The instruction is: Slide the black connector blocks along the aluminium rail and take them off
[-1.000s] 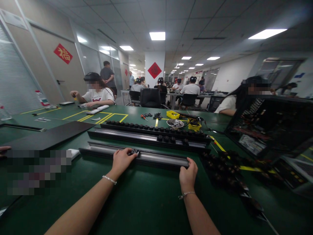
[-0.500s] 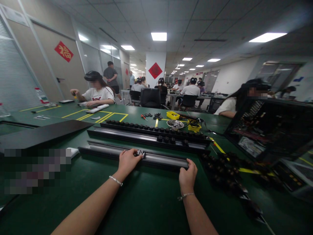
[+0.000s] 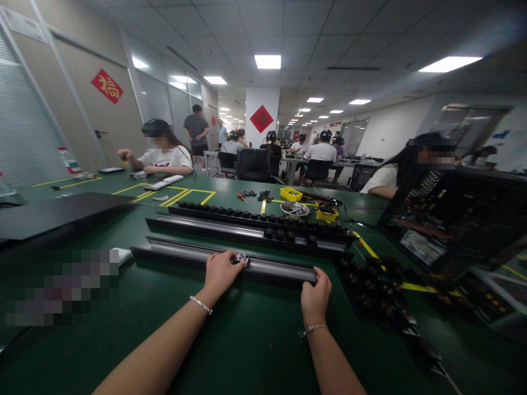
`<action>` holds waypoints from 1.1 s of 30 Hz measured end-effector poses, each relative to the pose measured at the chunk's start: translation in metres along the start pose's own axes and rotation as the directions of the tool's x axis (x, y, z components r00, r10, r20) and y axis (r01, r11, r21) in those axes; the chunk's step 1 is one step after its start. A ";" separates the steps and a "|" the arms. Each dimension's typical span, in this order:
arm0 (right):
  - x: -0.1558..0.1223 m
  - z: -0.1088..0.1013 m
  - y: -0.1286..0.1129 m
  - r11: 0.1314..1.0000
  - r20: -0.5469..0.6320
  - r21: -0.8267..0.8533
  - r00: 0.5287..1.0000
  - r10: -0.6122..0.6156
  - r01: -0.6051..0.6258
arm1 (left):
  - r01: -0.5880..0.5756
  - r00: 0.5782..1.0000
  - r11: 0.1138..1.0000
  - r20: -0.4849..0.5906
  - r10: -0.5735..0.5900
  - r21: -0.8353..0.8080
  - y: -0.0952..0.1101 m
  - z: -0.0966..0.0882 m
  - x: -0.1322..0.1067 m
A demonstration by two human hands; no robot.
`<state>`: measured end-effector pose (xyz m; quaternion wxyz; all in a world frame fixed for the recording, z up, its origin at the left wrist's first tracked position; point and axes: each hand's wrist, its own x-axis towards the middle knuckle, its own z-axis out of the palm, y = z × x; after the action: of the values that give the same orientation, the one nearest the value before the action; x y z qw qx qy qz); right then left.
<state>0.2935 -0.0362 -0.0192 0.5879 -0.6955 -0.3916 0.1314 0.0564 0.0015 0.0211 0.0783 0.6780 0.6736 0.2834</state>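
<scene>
A long black and silver rail [image 3: 181,253] lies across the green table [image 3: 255,340] in front of me. My left hand [image 3: 220,272] rests on the rail's near edge, its fingers pinched on a small black slider [image 3: 241,258] that sits in the rail. My right hand [image 3: 315,297] is closed round the rail's right end. Two more rails lie behind it: the middle rail [image 3: 214,229] carries a few black knobs, and the far rail [image 3: 247,213] carries a full row of them.
A pile of loose black knobs [image 3: 381,296] lies right of the rail, an open computer case [image 3: 448,219] beyond it. A yellow box [image 3: 291,193] and a metal bowl [image 3: 295,208] stand behind. A black panel [image 3: 57,216] lies at the left. Other people sit around.
My left hand has moved the small slider to the right along the rail. My right hand has stayed at the rail's end. The view has shifted slightly left.
</scene>
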 end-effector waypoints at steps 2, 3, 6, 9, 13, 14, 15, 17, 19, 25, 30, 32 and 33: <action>0.000 0.000 0.000 1.000 0.000 -0.011 1.000 -0.004 0.004 | -0.004 1.000 1.000 -0.003 0.004 0.016 0.001 -0.001 0.000; 0.000 0.000 0.000 1.000 0.001 -0.017 1.000 -0.006 0.006 | -0.006 1.000 1.000 -0.003 0.006 0.025 0.002 -0.001 -0.001; 0.000 -0.001 -0.003 1.000 0.010 -0.026 1.000 -0.006 0.006 | -0.017 1.000 0.999 -0.013 0.018 0.039 0.003 -0.001 -0.001; 0.000 -0.002 -0.005 0.999 0.026 -0.033 0.999 0.031 -0.031 | -0.034 0.999 0.998 -0.027 0.035 0.046 0.007 0.000 -0.003; 0.000 -0.002 -0.005 0.998 0.035 -0.027 0.998 0.050 -0.049 | -0.054 0.998 0.997 -0.019 0.055 0.047 0.018 0.004 -0.005; 0.000 -0.002 -0.004 0.999 0.033 -0.020 0.999 0.043 -0.042 | -0.057 0.998 0.997 -0.013 0.057 0.044 0.022 0.005 -0.005; 0.000 -0.001 -0.003 0.999 0.028 -0.010 0.999 0.037 -0.037 | -0.057 0.998 0.997 -0.009 0.058 0.043 0.025 0.006 -0.006; 0.001 -0.001 -0.002 0.999 0.016 0.007 0.999 0.039 -0.039 | -0.059 0.998 0.997 0.003 0.059 0.039 0.031 0.009 -0.007; 0.001 0.000 -0.001 0.999 0.011 0.018 0.999 0.051 -0.051 | -0.065 0.998 0.997 0.013 0.065 0.038 0.037 0.011 -0.008; 0.002 0.000 0.000 0.997 0.022 0.034 0.998 0.065 -0.066 | -0.057 0.998 0.997 0.043 0.055 0.050 0.050 0.010 -0.010; 0.004 0.000 0.001 0.996 0.017 0.053 0.997 0.075 -0.075 | -0.051 0.998 0.997 0.036 0.049 0.060 0.053 0.009 -0.011; 0.004 0.000 -0.001 0.996 0.018 0.043 0.997 0.072 -0.073 | -0.055 0.998 0.997 0.034 0.053 0.062 0.053 0.010 -0.011; 0.004 0.000 -0.002 0.997 0.015 0.039 0.998 0.068 -0.068 | -0.058 0.998 0.996 0.034 0.056 0.062 0.053 0.011 -0.011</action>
<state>0.2960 -0.0334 -0.0164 0.5939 -0.6959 -0.3690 0.1637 0.1087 -0.0099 0.0349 0.0597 0.7036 0.6614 0.2530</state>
